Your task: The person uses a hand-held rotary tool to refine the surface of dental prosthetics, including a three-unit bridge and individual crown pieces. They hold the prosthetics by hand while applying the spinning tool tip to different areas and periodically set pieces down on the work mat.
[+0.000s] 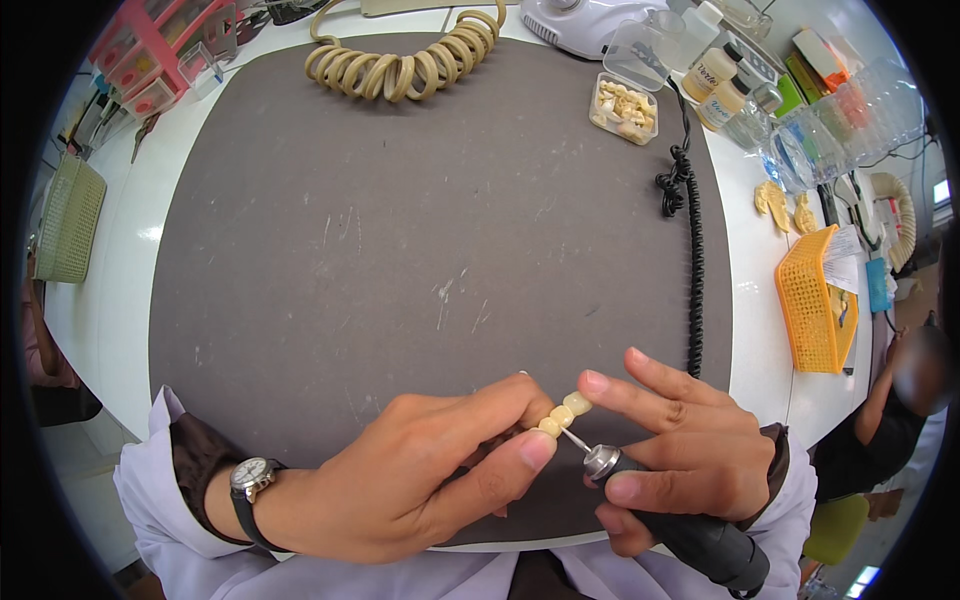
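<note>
"At the near edge of the tabletop [120,230], over the grey mat [420,250], what is held?"

"A short row of tooth-shaped crowns [563,413]. The left hand [440,465] grips its lower end, thumb against index finger."

"And the right hand [695,450]?"

"Fingers closed around a black handpiece [690,540] with a metal collar. Its index finger extends to the row's upper end; whether it touches or sits just beside cannot be determined."

"State the governing relation."

"The crowns' long axis slants from the left thumb up toward the right index finger, pointing at the tabletop's far right corner. The handpiece's thin tip [574,438] comes in from the lower right, across that axis, and meets the row's near side or stops just short. The left hand is nearer, being the one that pinches the row."

"Containers?"

"Near the far right corner, a clear box [612,131] with its lid raised, holding cream tooth-shaped pieces [625,103]. Beyond it, dark-capped bottles [712,70] with amber contents. At the right edge, an orange basket [800,310] holding papers [842,272] and small items, not identifiable. At the left edge, a green basket [75,220]; contents not visible."
</note>
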Demonstrator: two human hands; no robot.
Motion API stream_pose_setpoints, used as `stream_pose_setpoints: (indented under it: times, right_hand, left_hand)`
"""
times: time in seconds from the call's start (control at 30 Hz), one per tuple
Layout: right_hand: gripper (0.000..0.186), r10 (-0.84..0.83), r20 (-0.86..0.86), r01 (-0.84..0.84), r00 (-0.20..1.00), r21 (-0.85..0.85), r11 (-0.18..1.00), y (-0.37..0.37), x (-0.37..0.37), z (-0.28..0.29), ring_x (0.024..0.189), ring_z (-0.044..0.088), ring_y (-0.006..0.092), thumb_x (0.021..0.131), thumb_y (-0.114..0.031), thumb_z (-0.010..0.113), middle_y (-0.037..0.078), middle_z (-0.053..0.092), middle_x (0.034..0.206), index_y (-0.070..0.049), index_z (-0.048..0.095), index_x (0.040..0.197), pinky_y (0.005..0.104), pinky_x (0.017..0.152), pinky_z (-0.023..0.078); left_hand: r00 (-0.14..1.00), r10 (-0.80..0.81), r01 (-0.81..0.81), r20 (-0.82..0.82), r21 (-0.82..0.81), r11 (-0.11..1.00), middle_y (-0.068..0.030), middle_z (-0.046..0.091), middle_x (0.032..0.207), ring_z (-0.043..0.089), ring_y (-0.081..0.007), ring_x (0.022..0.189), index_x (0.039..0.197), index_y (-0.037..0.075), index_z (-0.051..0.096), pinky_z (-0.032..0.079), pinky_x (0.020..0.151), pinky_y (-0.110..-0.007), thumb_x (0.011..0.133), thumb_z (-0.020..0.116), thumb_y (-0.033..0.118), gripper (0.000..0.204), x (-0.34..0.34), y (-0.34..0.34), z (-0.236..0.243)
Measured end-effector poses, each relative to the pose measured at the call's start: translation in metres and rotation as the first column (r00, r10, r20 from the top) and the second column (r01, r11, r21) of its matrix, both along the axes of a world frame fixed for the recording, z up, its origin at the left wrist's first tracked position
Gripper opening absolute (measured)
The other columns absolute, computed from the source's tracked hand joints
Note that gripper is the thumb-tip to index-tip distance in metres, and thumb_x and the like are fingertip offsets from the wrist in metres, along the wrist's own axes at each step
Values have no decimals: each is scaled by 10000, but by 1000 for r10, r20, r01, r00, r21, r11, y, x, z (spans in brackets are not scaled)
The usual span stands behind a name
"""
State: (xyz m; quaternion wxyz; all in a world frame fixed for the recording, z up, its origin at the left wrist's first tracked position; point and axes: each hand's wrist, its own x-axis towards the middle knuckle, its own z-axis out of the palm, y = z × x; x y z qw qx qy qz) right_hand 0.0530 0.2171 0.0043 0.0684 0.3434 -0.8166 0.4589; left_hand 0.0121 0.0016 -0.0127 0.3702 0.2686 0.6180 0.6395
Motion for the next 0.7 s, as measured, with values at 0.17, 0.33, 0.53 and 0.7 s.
stream_pose_setpoints:
  times: [0.17,0.33,0.53,0.7]
  right_hand:
    - [319,-5,173,-1,985,36,999,8,9,-2,1078,544,386,741,-95,715,43,668,758,-145,584,1027,523,1017,294]
    - [355,-4,188,-3,982,38,999,10,10,-4,1094,534,387,747,-113,717,36,686,782,-172,577,1067,537,1038,263]
    - [189,18,11,-18,1000,-20,1000,2,1,-2,954,617,392,744,-35,701,77,563,631,-1,604,902,504,911,433]
    - [180,23,-38,-24,999,-16,1000,1,1,-5,956,618,388,743,-32,698,78,564,622,2,606,894,499,908,437]
  left_hand:
    - [1000,3,-3,15,10,1000,-89,547,694,557,-138,570,935,2,469,429,522,-259,971,402,232,242,0,-1,-1]
    - [1000,-27,27,-2,-27,999,-67,573,710,583,-128,600,910,2,474,466,550,-246,972,361,212,246,-2,-1,2]
    - [999,-46,46,0,-28,999,-58,586,716,593,-121,614,886,4,477,487,563,-238,973,341,202,256,-4,-1,3]
    - [998,-55,55,-4,-19,998,-60,587,717,591,-120,616,880,3,478,487,563,-238,975,339,204,262,-4,-2,1]
